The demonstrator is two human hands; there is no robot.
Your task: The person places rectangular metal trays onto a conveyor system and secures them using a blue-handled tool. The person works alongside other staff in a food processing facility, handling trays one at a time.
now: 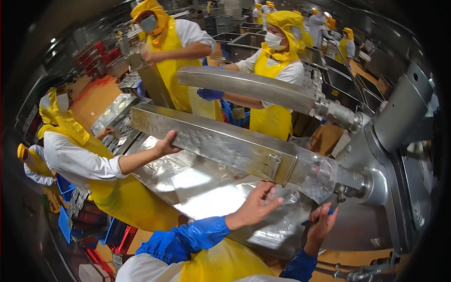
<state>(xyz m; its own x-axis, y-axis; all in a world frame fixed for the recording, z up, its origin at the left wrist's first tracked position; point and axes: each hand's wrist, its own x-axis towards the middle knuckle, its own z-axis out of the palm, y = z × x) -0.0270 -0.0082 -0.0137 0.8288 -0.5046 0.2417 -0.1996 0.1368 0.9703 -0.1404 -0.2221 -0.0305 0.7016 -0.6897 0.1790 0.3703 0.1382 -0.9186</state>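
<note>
A long rectangular steel mould (211,141) lies across the middle, its right end joined to a machine nozzle (352,181) through a clear plastic casing (314,174). My left hand (256,204) is open with fingers spread, reaching up under the mould just below its latch (272,165). My right hand (322,223) is closed around a thin blue thing (329,212) right beneath the plastic casing; what it is cannot be made out. A co-worker's hand (167,142) grips the mould's left end.
A second steel mould (244,87) runs above, fixed to another nozzle (338,113) and handled by two co-workers in yellow aprons. The grey filling machine (404,117) fills the right side. A foil-lined steel table (202,188) lies below. Blue and red crates (108,232) stand lower left.
</note>
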